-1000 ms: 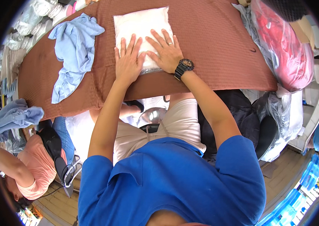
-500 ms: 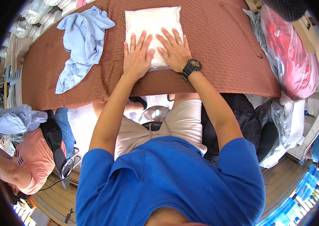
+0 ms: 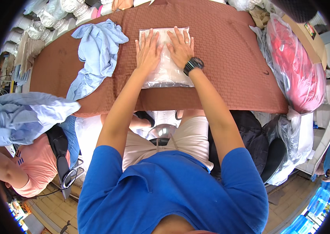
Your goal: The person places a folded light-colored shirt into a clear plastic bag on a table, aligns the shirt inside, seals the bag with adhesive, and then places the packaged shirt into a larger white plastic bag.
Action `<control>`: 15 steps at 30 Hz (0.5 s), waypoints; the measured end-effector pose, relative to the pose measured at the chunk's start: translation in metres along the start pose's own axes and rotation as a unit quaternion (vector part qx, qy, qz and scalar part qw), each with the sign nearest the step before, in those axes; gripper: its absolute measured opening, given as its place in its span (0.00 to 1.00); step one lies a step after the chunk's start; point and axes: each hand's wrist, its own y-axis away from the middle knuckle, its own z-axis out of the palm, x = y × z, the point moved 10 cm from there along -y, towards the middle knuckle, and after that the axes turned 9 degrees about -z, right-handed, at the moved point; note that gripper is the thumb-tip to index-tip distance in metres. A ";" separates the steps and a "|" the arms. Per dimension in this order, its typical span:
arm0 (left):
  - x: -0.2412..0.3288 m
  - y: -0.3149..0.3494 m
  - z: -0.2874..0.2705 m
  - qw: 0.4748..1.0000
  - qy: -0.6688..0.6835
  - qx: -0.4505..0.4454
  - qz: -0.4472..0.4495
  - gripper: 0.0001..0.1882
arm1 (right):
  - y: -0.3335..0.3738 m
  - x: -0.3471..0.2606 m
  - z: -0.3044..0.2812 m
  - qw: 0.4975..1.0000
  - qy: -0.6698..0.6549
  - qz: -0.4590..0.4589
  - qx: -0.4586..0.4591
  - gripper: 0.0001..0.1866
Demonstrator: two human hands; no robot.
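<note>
A flat, clear plastic package with folded white cloth-like contents (image 3: 167, 76) lies on the brown cloth-covered table (image 3: 227, 58) before me. My left hand (image 3: 148, 52) rests palm down on its left far part, fingers stretched out. Alongside, my right hand (image 3: 180, 48) presses flat on the right far part, fingers spread, with a ring on one finger and a black watch (image 3: 193, 65) at the wrist. Both palms touch the plastic, and neither hand grips anything. To the left of the package lies a crumpled light blue cloth (image 3: 96, 56).
At the right table edge sits a clear bag of red cloth (image 3: 295, 62) beside a cardboard box (image 3: 309, 39). A person in a pink shirt (image 3: 42, 167) is at my left, near a blue cloth (image 3: 28, 117). White ornate pieces (image 3: 40, 29) line the far left.
Both hands have slid toward the package's far edge, uncovering its near part. The view has shifted, so the table sits lower. The blue cloth by the person at left has been lifted and spread.
</note>
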 end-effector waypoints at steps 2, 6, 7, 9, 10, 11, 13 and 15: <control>-0.008 -0.006 0.014 1.000 -0.016 -0.002 0.000 0.30 | -0.006 0.002 0.014 0.999 0.031 -0.003 -0.004 0.29; -0.015 0.002 0.030 0.997 -0.033 -0.057 -0.040 0.30 | -0.001 0.006 0.024 0.999 0.048 -0.002 -0.001 0.28; -0.015 0.000 0.030 0.998 -0.030 -0.049 -0.040 0.30 | -0.001 0.005 0.024 0.999 0.049 0.000 -0.004 0.28; -0.016 0.003 0.032 0.997 -0.032 -0.056 -0.048 0.30 | 0.000 0.004 0.022 0.999 0.047 0.001 0.002 0.27; -0.016 0.002 0.032 0.997 -0.033 -0.058 -0.050 0.30 | 0.000 0.005 0.024 0.999 0.046 0.002 -0.004 0.27; -0.018 0.001 0.032 0.996 -0.032 -0.059 -0.053 0.30 | -0.001 0.005 0.025 0.999 0.045 0.004 -0.010 0.27; -0.019 0.002 0.032 0.995 -0.030 -0.066 -0.061 0.29 | 0.000 0.006 0.027 0.999 0.042 0.008 -0.019 0.27; -0.019 0.001 0.033 0.995 -0.028 -0.070 -0.064 0.29 | 0.000 0.005 0.028 0.999 0.038 0.011 -0.021 0.27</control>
